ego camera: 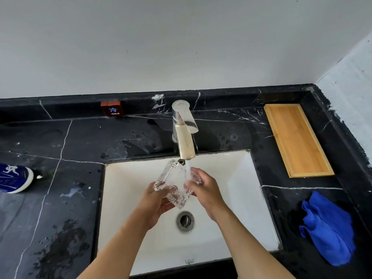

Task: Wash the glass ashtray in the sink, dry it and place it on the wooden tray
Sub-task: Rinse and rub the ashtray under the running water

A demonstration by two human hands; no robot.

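Water from the faucet (184,129) rinses the glass ashtray (174,183) we grasp tilted, left hand (156,204) beneath, right hand (205,188) rubbing.

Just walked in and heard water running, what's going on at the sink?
A person is rinsing a glass ashtray under the running tap, holding it over the white sink with the left hand and the right hand. The wooden tray and a blue cloth wait on the right.
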